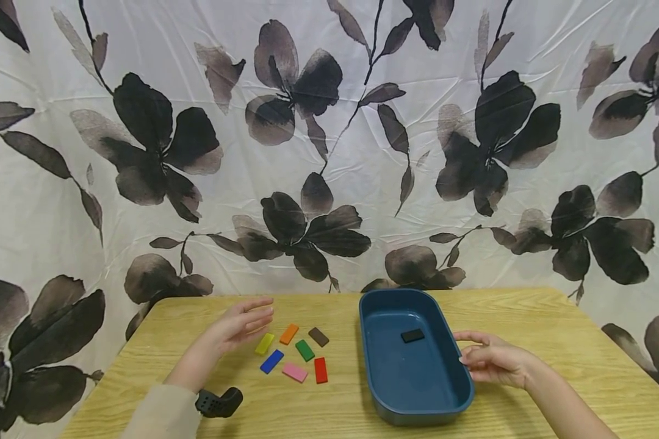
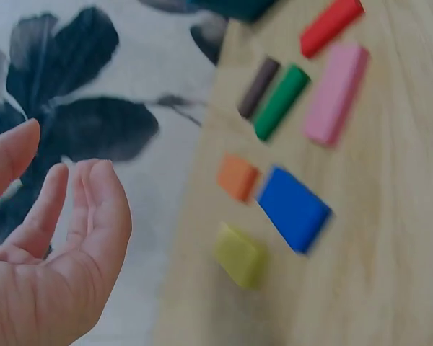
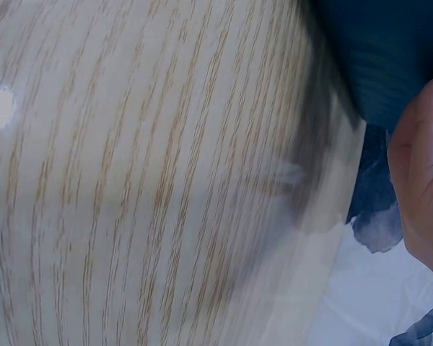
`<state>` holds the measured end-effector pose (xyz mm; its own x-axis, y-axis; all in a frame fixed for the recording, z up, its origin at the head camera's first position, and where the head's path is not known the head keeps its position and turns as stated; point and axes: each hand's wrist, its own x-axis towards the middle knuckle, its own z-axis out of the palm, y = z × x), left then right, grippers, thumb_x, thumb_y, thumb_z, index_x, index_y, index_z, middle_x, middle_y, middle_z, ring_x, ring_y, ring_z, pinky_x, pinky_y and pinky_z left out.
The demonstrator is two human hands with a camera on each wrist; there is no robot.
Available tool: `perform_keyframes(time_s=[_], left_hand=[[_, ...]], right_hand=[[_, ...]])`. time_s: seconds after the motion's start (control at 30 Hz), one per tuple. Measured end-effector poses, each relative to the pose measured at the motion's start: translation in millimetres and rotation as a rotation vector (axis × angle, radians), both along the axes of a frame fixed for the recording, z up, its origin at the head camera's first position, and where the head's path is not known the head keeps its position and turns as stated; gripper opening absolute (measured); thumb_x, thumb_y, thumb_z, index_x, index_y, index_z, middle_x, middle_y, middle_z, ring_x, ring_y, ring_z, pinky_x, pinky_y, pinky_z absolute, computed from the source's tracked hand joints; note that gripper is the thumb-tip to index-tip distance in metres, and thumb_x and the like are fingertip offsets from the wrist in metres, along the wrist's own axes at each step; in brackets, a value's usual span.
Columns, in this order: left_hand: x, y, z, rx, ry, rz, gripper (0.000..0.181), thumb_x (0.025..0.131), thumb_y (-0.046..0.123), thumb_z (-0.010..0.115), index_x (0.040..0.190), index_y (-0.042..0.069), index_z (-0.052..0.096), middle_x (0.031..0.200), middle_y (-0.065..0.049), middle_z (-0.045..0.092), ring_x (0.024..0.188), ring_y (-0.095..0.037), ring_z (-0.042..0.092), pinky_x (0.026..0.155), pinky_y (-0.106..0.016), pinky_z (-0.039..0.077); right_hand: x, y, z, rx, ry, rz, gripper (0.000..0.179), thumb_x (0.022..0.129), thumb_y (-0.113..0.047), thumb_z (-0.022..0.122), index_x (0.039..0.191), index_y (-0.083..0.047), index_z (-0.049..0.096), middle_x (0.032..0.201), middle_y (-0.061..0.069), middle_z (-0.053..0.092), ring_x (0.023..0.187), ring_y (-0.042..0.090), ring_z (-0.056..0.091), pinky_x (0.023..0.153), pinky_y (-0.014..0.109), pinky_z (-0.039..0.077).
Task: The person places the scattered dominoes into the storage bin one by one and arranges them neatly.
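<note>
Several small coloured blocks lie loosely grouped on the table: yellow (image 1: 265, 344), orange (image 1: 288, 333), brown (image 1: 318, 336), green (image 1: 304, 350), blue (image 1: 271, 361), pink (image 1: 295, 372) and red (image 1: 321, 370). My left hand (image 1: 245, 325) hovers at the group's left side, nearest the yellow block, with relaxed fingers and nothing between them. A dark blue tub (image 1: 384, 399) stands right of the blocks, with a black block (image 1: 412, 335) lying on its floor. At the tub's right side, my right hand (image 1: 491, 361) has bent, relaxed fingers, fingertips right at the rim.
The light wooden table (image 1: 532, 317) reaches back to a white cloth (image 1: 395, 244) printed with dark flowers. A black strap (image 1: 219, 402) sits at my left wrist, below the sleeve (image 1: 165, 411).
</note>
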<state>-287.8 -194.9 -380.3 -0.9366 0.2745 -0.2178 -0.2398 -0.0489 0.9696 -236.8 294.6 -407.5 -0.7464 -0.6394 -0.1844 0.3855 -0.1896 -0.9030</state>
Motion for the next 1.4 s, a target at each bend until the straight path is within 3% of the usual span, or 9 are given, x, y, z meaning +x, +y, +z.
perform_keyframes(time_s=[0.13,0.27,0.37,0.53,0.63,0.8,0.93,1.13,1.4], left_hand=[[-4.7,-14.5,-20.4,-0.094,0.038,-0.063,0.063,0.092,0.011,0.058,0.142,-0.007,0.025,0.134,-0.026,0.041,0.111,-0.021,0.053,0.093,-0.035,0.045],[-5.2,-26.1,-32.3,-0.22,0.092,-0.141,0.067,0.087,0.007,0.065,0.14,-0.009,0.028,0.114,-0.024,0.052,0.093,-0.017,0.057,0.079,-0.03,0.051],[-5.2,-29.4,-35.6,-0.296,0.107,-0.16,0.067,0.081,-0.001,0.068,0.137,-0.01,0.031,0.093,-0.008,0.051,0.076,-0.013,0.054,0.068,-0.026,0.051],[-5.6,-27.6,-37.8,-0.417,0.135,-0.176,0.067,0.074,-0.01,0.07,0.133,-0.011,0.038,0.089,-0.01,0.049,0.074,-0.015,0.049,0.064,-0.025,0.049],[-6.2,-25.1,-37.2,-0.489,0.187,-0.221,0.066,0.071,-0.012,0.07,0.131,-0.012,0.041,0.085,-0.008,0.047,0.068,-0.014,0.045,0.056,-0.021,0.043],[-6.7,-20.2,-35.7,-0.519,0.242,-0.263,0.06,0.069,-0.018,0.068,0.124,-0.015,0.046,0.071,-0.003,0.038,0.058,-0.012,0.034,0.049,-0.019,0.032],[-6.1,-18.6,-36.5,-0.574,0.289,-0.256,0.053,0.068,-0.018,0.07,0.118,-0.012,0.051,0.073,-0.004,0.039,0.064,-0.015,0.037,0.053,-0.022,0.035],[-7.9,-21.8,-39.0,-0.721,0.45,-0.25,0.049,0.067,-0.005,0.078,0.11,-0.005,0.055,0.09,-0.011,0.05,0.082,-0.023,0.045,0.067,-0.03,0.042],[-4.6,-19.7,-37.9,-0.635,0.379,-0.104,0.057,0.064,-0.003,0.08,0.115,-0.007,0.056,0.091,-0.013,0.055,0.073,-0.02,0.053,0.063,-0.03,0.047]], right_hand=[[-0.4,-1,-0.8,-0.007,-0.002,0.0,0.047,0.087,0.008,0.048,0.131,-0.002,0.034,0.095,0.009,0.063,0.087,0.017,0.063,0.081,0.032,0.051],[-0.6,-1,-2.1,-0.009,-0.003,0.003,0.047,0.088,0.008,0.048,0.132,-0.002,0.033,0.094,0.008,0.063,0.086,0.016,0.062,0.081,0.032,0.051],[-0.7,0,-1.9,-0.01,-0.003,0.003,0.048,0.088,0.008,0.047,0.132,-0.002,0.033,0.094,0.007,0.063,0.087,0.016,0.062,0.082,0.032,0.051],[-1.1,0,0.6,-0.005,0.001,-0.005,0.049,0.088,0.008,0.048,0.133,-0.001,0.032,0.092,0.006,0.062,0.085,0.015,0.061,0.082,0.032,0.051],[-1.1,-1,0.8,-0.003,0.008,-0.006,0.049,0.087,0.008,0.048,0.133,-0.001,0.033,0.092,0.006,0.062,0.083,0.013,0.061,0.081,0.031,0.051],[-0.5,-1,-0.7,-0.011,0.003,0.001,0.048,0.088,0.008,0.046,0.133,-0.001,0.032,0.095,0.007,0.063,0.086,0.016,0.062,0.081,0.031,0.051],[0.0,0,-1.5,-0.011,-0.005,0.002,0.048,0.088,0.008,0.046,0.134,-0.001,0.032,0.095,0.008,0.063,0.087,0.016,0.063,0.081,0.031,0.051],[-0.8,1,-1.2,0.0,0.004,-0.01,0.046,0.088,0.007,0.047,0.131,-0.004,0.036,0.091,0.005,0.061,0.083,0.014,0.062,0.079,0.03,0.052],[-0.6,1,-1.2,0.01,0.007,-0.006,0.048,0.088,0.007,0.048,0.133,-0.002,0.033,0.09,0.005,0.061,0.082,0.013,0.062,0.078,0.03,0.052]])
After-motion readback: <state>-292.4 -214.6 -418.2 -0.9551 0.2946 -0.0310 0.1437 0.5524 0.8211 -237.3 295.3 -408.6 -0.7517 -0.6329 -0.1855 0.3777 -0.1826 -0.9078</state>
